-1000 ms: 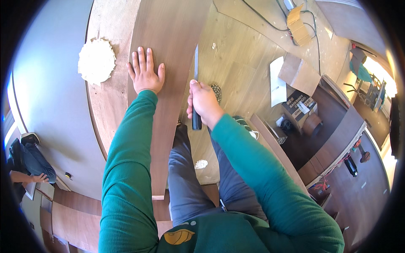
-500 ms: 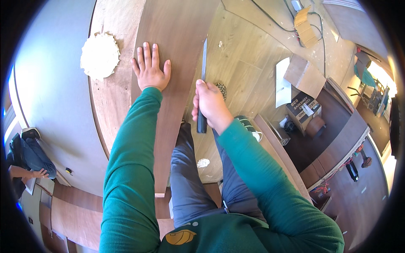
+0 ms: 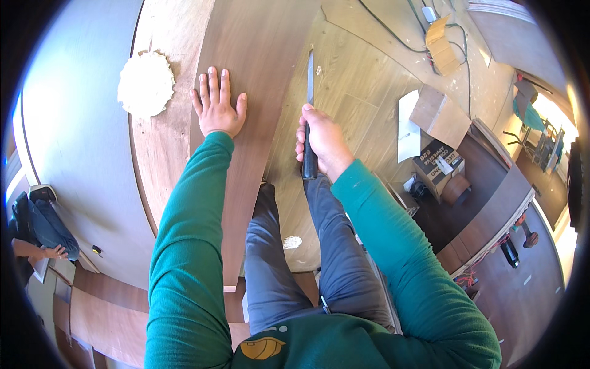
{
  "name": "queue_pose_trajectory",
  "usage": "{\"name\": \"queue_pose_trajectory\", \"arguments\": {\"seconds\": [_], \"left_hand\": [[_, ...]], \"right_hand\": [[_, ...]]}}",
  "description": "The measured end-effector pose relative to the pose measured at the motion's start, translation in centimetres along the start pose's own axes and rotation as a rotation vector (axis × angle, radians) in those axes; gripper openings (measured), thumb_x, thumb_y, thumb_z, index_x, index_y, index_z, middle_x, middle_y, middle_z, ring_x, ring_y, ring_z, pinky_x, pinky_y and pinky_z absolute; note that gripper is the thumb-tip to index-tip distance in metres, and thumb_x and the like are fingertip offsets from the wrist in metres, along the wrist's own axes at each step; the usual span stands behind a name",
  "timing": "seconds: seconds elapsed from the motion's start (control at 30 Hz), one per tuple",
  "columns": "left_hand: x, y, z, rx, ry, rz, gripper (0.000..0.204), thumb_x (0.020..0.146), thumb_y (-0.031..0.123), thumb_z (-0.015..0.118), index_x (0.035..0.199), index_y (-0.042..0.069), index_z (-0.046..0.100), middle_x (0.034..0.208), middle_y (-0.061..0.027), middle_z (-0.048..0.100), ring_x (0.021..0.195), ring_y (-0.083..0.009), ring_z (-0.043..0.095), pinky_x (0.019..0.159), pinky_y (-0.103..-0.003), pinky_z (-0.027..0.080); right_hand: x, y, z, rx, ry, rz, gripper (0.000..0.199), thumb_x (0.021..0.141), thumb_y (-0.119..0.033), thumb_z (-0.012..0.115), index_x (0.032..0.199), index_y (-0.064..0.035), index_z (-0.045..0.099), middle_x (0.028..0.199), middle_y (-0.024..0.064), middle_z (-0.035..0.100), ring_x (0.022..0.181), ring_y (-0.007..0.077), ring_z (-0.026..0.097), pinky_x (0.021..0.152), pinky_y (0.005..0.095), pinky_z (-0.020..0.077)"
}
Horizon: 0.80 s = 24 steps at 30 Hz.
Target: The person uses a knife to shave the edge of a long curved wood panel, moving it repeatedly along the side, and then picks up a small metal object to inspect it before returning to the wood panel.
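Note:
My left hand lies flat on a brown laminate-faced board, its fingers spread and pointing away from me. In my right hand is a file with a long narrow metal blade and a black handle. The fingers wrap round the handle, and the thumb lies along its top. The blade points away from me, just off the right edge of the board and apart from it. A bare strip of plywood runs along the board's left side, with a white, ragged-edged round piece on it.
To the right, a cardboard box and a tape roll sit in an open cabinet carcass. A white sheet and cables lie on the wood-look floor. Another person's hand shows at far left.
My right hand has moved the file slightly right, away from the board's edge, and turned it so more of the blade's flat shows. My left hand stays on the board. My right leg has shifted.

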<state>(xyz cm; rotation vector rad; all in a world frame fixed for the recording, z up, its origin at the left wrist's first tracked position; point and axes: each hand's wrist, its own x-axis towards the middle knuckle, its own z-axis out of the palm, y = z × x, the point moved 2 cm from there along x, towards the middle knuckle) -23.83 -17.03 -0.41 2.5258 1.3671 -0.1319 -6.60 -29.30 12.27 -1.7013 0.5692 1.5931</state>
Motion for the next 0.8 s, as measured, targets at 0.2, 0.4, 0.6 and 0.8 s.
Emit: {"name": "queue_pose_trajectory", "arguments": {"seconds": [0.2, 0.4, 0.6, 0.8], "left_hand": [[0.1, 0.4, 0.1, 0.001, 0.002, -0.001, 0.071, 0.096, 0.051, 0.046, 0.157, 0.018, 0.029, 0.166, -0.0071, 0.019, 0.153, -0.027, 0.012, 0.123, -0.052, 0.002], [0.5, 0.6, 0.0, -0.003, 0.002, 0.009, 0.071, 0.096, 0.052, 0.046, 0.157, 0.019, 0.029, 0.166, -0.0068, 0.019, 0.153, -0.0268, 0.012, 0.123, -0.052, 0.001], [-0.2, 0.0, 0.2, -0.024, -0.005, -0.007, 0.071, 0.095, 0.052, 0.046, 0.157, 0.019, 0.029, 0.166, -0.0068, 0.019, 0.153, -0.0279, 0.012, 0.122, -0.054, 0.001], [0.2, 0.3, 0.2, -0.024, 0.013, 0.004, 0.072, 0.096, 0.053, 0.045, 0.157, 0.02, 0.029, 0.165, -0.0079, 0.019, 0.153, -0.0289, 0.012, 0.122, -0.054, 0.002]], "right_hand": [[1.9, 0.4, 2.8, -0.098, 0.028, 0.012, 0.032, 0.104, -0.039, 0.042, 0.097, -0.0085, 0.046, 0.065, 0.0054, 0.049, 0.045, 0.0198, 0.051, 0.042, 0.037, 0.0478], [5.0, 4.2, 1.7, -0.064, -0.03, 0.077, 0.033, 0.104, -0.041, 0.042, 0.098, -0.0084, 0.045, 0.065, 0.0063, 0.05, 0.046, 0.02, 0.052, 0.044, 0.0388, 0.0493], [-2.6, 7.3, 3.8, -0.033, 0.026, 0.139, 0.035, 0.104, -0.041, 0.043, 0.094, -0.0084, 0.045, 0.058, 0.0055, 0.047, 0.039, 0.0201, 0.05, 0.036, 0.0363, 0.0451], [3.8, 9.5, 3.5, -0.136, 0.033, 0.056, 0.037, 0.104, -0.043, 0.042, 0.102, -0.006, 0.045, 0.057, 0.0101, 0.049, 0.037, 0.0276, 0.053, 0.033, 0.0403, 0.0445]]}}
